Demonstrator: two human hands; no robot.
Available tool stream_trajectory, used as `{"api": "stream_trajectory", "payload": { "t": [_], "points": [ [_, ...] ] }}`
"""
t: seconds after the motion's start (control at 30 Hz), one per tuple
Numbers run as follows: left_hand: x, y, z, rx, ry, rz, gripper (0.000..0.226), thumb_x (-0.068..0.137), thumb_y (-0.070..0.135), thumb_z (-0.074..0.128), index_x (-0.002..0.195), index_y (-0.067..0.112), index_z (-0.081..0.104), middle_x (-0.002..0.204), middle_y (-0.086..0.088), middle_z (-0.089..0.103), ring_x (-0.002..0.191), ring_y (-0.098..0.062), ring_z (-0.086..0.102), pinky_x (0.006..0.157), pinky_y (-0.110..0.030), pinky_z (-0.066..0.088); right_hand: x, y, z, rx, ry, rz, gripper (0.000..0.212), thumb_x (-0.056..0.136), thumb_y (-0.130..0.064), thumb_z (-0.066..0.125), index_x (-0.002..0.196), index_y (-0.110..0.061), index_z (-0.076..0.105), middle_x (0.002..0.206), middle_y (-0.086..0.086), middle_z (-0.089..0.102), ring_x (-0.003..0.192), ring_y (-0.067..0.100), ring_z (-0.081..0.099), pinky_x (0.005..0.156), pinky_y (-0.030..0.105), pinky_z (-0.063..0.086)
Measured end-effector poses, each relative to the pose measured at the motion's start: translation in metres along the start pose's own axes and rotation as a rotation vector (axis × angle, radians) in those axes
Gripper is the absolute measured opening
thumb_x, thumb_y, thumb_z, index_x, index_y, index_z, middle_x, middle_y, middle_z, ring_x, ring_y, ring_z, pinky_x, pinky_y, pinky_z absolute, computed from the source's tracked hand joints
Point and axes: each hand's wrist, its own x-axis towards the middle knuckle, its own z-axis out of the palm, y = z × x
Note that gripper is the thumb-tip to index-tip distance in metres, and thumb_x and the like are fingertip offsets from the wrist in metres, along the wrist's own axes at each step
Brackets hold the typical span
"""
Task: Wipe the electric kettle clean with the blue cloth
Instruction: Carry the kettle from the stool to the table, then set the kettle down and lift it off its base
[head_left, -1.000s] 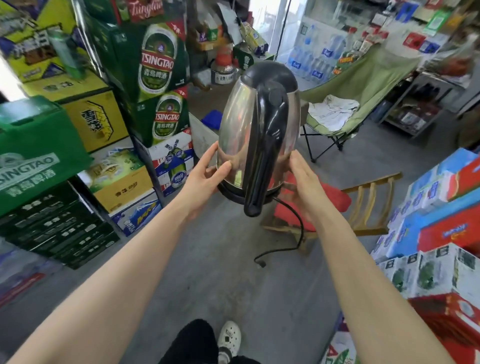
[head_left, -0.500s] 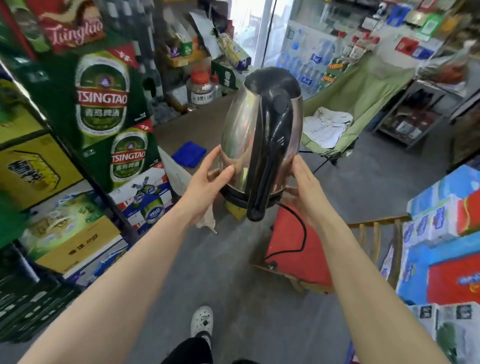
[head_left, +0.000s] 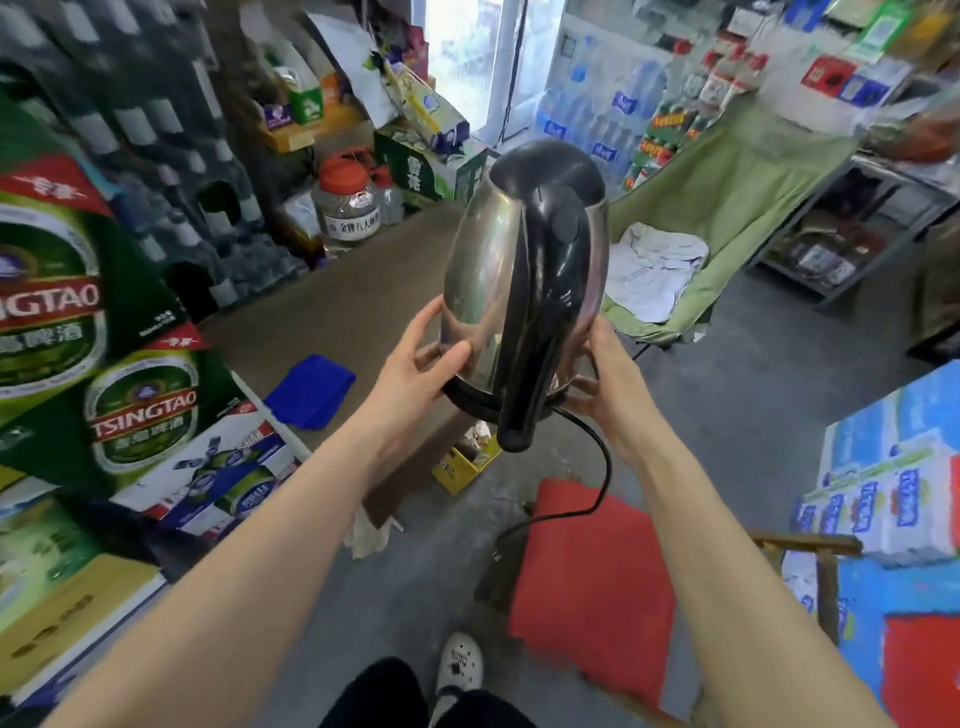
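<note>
One electric kettle, steel-bodied with a black lid and handle, is held up in the air between two hands, its handle turned toward the camera. The left hand grips the lower left of the body, its thumb lying across the steel and its fingers wrapped round the far side. The right hand cups the black base on the right, with its fingers curled under the rim. One black cord hangs from the base toward one red cushion. One blue cloth lies flat on the brown counter, left of the kettle and apart from both hands. One red-lidded jar stands farther back on that counter.
</note>
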Motion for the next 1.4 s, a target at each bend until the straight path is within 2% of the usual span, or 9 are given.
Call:
{"api": "stream_trajectory", "payload": {
  "t": [0.27, 0.37, 0.6, 0.73, 0.9, 1.03, 1.1, 1.17, 1.4],
  "points": [
    [0.128, -0.016, -0.001, -0.013, -0.001, -0.102, 0.059, 0.086, 0.029, 0.069, 0.126, 0.060, 0.039, 0.128, 0.000, 0.061, 0.125, -0.021, 0.059, 0.110, -0.046, 0.043, 0.134, -0.009, -0.012, -0.086, 0.022, 0.015, 0.073, 0.083, -0.082, 0.043, 0.138, -0.036, 0.054, 0.127, -0.018, 0.061, 0.127, 0.021, 0.058, 0.112, 0.056, 0.045],
    [0.174, -0.028, -0.006, 0.001, -0.027, -0.132, 0.060, 0.091, 0.020, 0.067, 0.127, 0.060, 0.039, 0.123, 0.008, 0.062, 0.128, -0.018, 0.056, 0.111, -0.042, 0.041, 0.174, -0.009, -0.010, -0.102, 0.015, 0.018, 0.069, 0.084, -0.082, 0.032, 0.125, -0.036, 0.063, 0.112, -0.017, 0.071, 0.117, 0.022, 0.064, 0.109, 0.054, 0.047],
    [0.276, -0.055, -0.024, -0.027, -0.001, -0.201, 0.064, 0.087, 0.017, 0.070, 0.124, 0.060, 0.041, 0.115, 0.012, 0.071, 0.120, -0.010, 0.062, 0.106, -0.032, 0.045, 0.282, 0.001, -0.001, -0.112, 0.005, 0.101, 0.078, 0.068, -0.099, 0.039, 0.126, -0.052, 0.060, 0.128, -0.016, 0.069, 0.126, 0.022, 0.061, 0.110, 0.051, 0.046],
    [0.323, -0.077, -0.039, -0.044, 0.044, -0.205, 0.068, 0.088, 0.008, 0.068, 0.131, 0.052, 0.040, 0.123, 0.008, 0.069, 0.115, -0.005, 0.064, 0.092, -0.020, 0.050, 0.341, 0.021, 0.009, -0.018, -0.059, 0.195, 0.063, 0.085, -0.084, 0.032, 0.120, -0.042, 0.065, 0.107, -0.020, 0.075, 0.110, 0.014, 0.066, 0.098, 0.039, 0.051],
    [0.369, -0.110, -0.064, -0.084, 0.141, -0.230, 0.074, 0.082, 0.007, 0.072, 0.134, 0.051, 0.040, 0.126, 0.006, 0.067, 0.118, -0.006, 0.062, 0.092, -0.020, 0.052, 0.421, 0.067, 0.029, 0.009, -0.231, 0.300, 0.085, 0.082, -0.092, 0.034, 0.148, -0.041, 0.049, 0.153, -0.001, 0.053, 0.140, 0.020, 0.051, 0.119, 0.053, 0.034],
    [0.392, -0.140, -0.091, -0.086, 0.212, -0.279, 0.098, 0.059, 0.024, 0.092, 0.132, 0.063, 0.040, 0.141, -0.004, 0.057, 0.131, -0.018, 0.053, 0.106, -0.037, 0.046, 0.462, 0.087, 0.055, 0.008, -0.311, 0.353, 0.076, 0.078, -0.092, 0.039, 0.134, -0.044, 0.058, 0.154, 0.004, 0.052, 0.142, 0.026, 0.048, 0.120, 0.057, 0.031],
    [0.396, -0.153, -0.102, -0.084, 0.268, -0.289, 0.104, 0.055, 0.022, 0.095, 0.132, 0.064, 0.039, 0.145, -0.006, 0.053, 0.136, -0.022, 0.048, 0.112, -0.048, 0.040, 0.474, 0.097, 0.065, 0.000, -0.340, 0.340, 0.072, 0.084, -0.083, 0.036, 0.142, -0.043, 0.051, 0.149, -0.004, 0.057, 0.137, 0.015, 0.053, 0.119, 0.047, 0.036],
    [0.394, -0.164, -0.109, -0.078, 0.314, -0.275, 0.105, 0.054, 0.019, 0.095, 0.132, 0.063, 0.040, 0.144, -0.008, 0.054, 0.134, -0.023, 0.050, 0.111, -0.047, 0.041, 0.480, 0.106, 0.076, -0.034, -0.371, 0.312, 0.070, 0.090, -0.076, 0.032, 0.149, -0.040, 0.044, 0.147, -0.010, 0.058, 0.134, 0.009, 0.055, 0.114, 0.038, 0.042],
    [0.382, -0.165, -0.131, -0.059, 0.419, -0.248, 0.100, 0.064, 0.009, 0.085, 0.137, 0.058, 0.036, 0.137, -0.008, 0.060, 0.125, -0.017, 0.058, 0.109, -0.039, 0.044, 0.493, 0.114, 0.114, -0.107, -0.518, 0.292, 0.089, 0.078, -0.093, 0.036, 0.152, -0.044, 0.038, 0.148, -0.009, 0.057, 0.135, 0.012, 0.054, 0.115, 0.046, 0.040]
  ]
}}
